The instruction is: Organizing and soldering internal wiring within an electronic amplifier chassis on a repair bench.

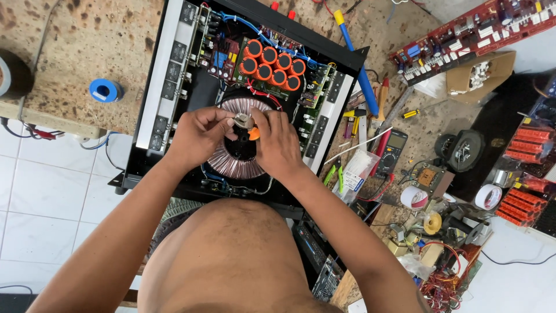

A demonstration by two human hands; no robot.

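bare torso point(231, 261), hands point(240, 139) hiding transformer point(231, 165) centre

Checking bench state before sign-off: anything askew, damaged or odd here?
Nothing looks damaged. The open amplifier chassis overhangs the table edge toward the person. Both hands, left hand and right hand, meet over the toroidal transformer. Tools lie scattered on the right.

One head-worn camera looks steeply down, close over an open amplifier chassis point(243, 93) on a cluttered workbench point(87, 40).
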